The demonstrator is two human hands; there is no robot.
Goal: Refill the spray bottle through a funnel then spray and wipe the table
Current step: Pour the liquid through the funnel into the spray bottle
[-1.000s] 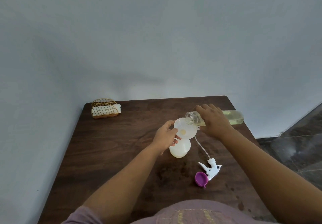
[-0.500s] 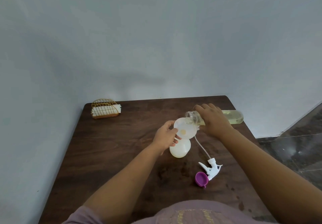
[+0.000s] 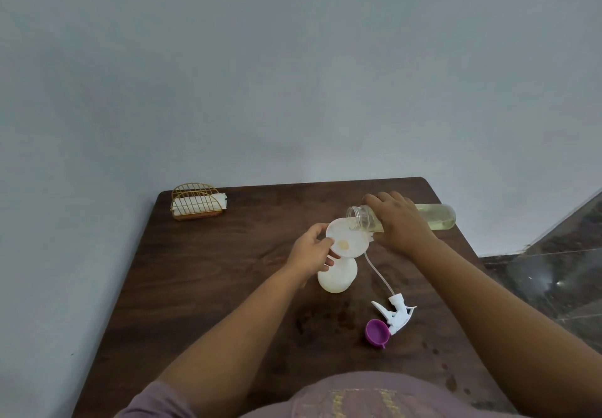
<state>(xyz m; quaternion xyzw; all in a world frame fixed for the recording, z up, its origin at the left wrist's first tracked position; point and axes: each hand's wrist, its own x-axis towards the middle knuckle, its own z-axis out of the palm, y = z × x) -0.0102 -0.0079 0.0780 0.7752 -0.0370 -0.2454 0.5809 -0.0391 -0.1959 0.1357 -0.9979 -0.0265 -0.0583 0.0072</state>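
A: On the dark table (image 3: 202, 287), mid-right – what's the left hand (image 3: 310, 251) got?
B: Fingers closed round the white funnel (image 3: 348, 237) rim, funnel sitting in the spray bottle (image 3: 337, 276)

A: Right hand (image 3: 402, 222)?
B: Wrapped round a clear refill bottle (image 3: 436, 217), tipped sideways, mouth over the funnel. Trigger sprayer head (image 3: 395, 313) + purple cap (image 3: 377, 332) lie nearer the body

gold wire napkin holder (image 3: 196, 202) — far left table corner, grey wall (image 3: 293, 75), dark tiled floor (image 3: 553, 274)
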